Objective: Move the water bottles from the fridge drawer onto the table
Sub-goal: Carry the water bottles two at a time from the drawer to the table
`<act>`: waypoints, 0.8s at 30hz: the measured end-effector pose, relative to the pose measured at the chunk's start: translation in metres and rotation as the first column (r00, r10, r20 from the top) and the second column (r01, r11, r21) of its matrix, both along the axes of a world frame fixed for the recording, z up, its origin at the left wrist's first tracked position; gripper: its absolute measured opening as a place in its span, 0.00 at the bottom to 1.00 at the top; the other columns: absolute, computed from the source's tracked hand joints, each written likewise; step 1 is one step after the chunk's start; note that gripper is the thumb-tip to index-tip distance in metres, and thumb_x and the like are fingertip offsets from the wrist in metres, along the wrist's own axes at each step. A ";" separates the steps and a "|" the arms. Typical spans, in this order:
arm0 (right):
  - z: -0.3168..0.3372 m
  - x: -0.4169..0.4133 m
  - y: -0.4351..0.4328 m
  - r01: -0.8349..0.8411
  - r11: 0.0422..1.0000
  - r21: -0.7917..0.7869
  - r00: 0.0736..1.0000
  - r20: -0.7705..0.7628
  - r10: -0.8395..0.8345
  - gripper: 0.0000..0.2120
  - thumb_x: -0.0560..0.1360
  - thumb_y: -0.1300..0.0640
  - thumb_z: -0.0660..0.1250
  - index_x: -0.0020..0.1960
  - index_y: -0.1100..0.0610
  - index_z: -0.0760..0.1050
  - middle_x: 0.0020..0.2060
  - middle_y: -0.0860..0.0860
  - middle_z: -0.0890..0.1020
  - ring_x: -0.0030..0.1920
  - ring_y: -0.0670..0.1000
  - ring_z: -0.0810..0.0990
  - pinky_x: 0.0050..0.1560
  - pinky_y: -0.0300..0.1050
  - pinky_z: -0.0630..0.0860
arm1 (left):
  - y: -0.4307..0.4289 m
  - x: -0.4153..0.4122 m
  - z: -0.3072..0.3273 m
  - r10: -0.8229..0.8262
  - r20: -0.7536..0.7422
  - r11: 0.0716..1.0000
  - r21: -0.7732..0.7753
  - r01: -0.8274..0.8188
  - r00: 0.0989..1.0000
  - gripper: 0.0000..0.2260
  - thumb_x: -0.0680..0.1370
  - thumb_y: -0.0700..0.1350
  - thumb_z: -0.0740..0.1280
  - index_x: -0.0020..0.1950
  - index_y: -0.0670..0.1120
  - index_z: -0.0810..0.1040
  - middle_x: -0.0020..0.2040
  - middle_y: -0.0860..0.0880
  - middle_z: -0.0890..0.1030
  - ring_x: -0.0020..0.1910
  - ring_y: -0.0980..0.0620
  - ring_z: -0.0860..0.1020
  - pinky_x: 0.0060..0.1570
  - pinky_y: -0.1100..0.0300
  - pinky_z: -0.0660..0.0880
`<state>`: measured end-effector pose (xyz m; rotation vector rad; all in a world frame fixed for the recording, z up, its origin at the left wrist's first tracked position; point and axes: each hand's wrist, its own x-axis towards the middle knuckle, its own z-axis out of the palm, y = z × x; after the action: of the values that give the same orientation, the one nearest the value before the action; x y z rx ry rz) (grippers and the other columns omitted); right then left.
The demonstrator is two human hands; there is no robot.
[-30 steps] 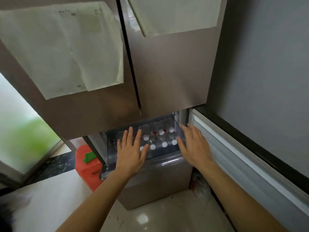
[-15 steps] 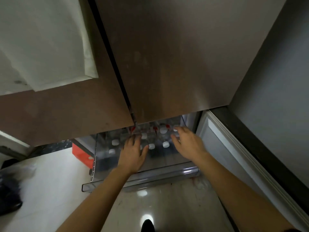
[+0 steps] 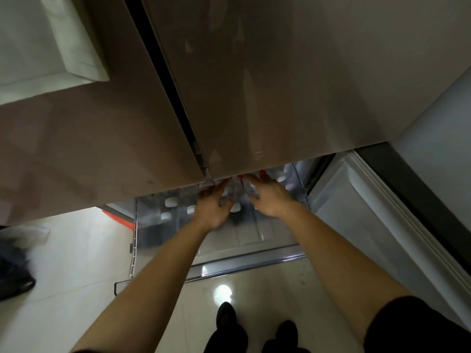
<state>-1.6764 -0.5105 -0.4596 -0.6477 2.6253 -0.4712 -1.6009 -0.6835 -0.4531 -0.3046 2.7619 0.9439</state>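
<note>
The clear fridge drawer (image 3: 244,261) is pulled out below the closed upper doors. Several water bottles (image 3: 170,201) with white caps stand upright inside it, some with red labels. My left hand (image 3: 212,207) reaches down among the bottles at the drawer's middle, fingers spread. My right hand (image 3: 267,197) reaches in just to its right, fingers spread over the bottle tops. Between the two hands stand bottles (image 3: 235,200). The fingertips sit partly under the door edge. Neither hand visibly closes around a bottle.
The brown upper fridge doors (image 3: 254,85) hang close overhead, with a paper sheet (image 3: 51,39) stuck on the left one. An open lower door (image 3: 362,212) stands at the right. A dark bag (image 3: 12,271) lies on the shiny floor at left. My feet (image 3: 226,322) are below.
The view has tilted down and closer to the fridge. Both hands have pushed deeper into the drawer and drawn closer together over the bottles.
</note>
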 end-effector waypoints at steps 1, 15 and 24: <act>-0.002 0.000 0.000 -0.006 1.000 0.010 1.000 -0.009 0.007 0.31 0.81 0.50 0.60 0.79 0.37 0.50 0.78 0.58 0.58 0.57 0.64 0.78 0.42 0.49 0.72 | -0.003 0.000 -0.005 0.006 -0.001 1.000 0.004 -0.006 1.000 0.26 0.78 0.47 0.62 0.77 0.52 0.65 0.72 0.40 0.72 0.60 0.39 0.77 0.59 0.45 0.75; 0.027 0.054 0.026 0.105 0.984 -0.146 0.990 0.112 -0.089 0.20 0.74 0.49 0.73 0.66 0.43 0.76 0.61 0.52 0.81 0.57 0.55 0.81 0.56 0.48 0.78 | 0.018 0.060 0.016 0.047 0.078 0.995 -0.094 -0.040 0.996 0.10 0.75 0.49 0.69 0.56 0.52 0.76 0.55 0.44 0.81 0.57 0.41 0.77 0.54 0.55 0.74; 0.061 0.095 0.043 0.039 0.962 -0.271 0.961 -0.255 -0.111 0.07 0.77 0.53 0.69 0.53 0.47 0.73 0.49 0.52 0.80 0.52 0.56 0.78 0.41 0.44 0.68 | 0.010 0.100 0.068 0.216 -0.413 0.932 -0.183 -0.314 0.885 0.15 0.73 0.52 0.75 0.51 0.48 0.72 0.48 0.45 0.77 0.49 0.44 0.75 0.40 0.52 0.73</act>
<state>-1.5811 -0.4675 -0.3984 -0.7397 2.8780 -0.8197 -1.5012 -0.6731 -0.3854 -0.6159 3.2769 0.7862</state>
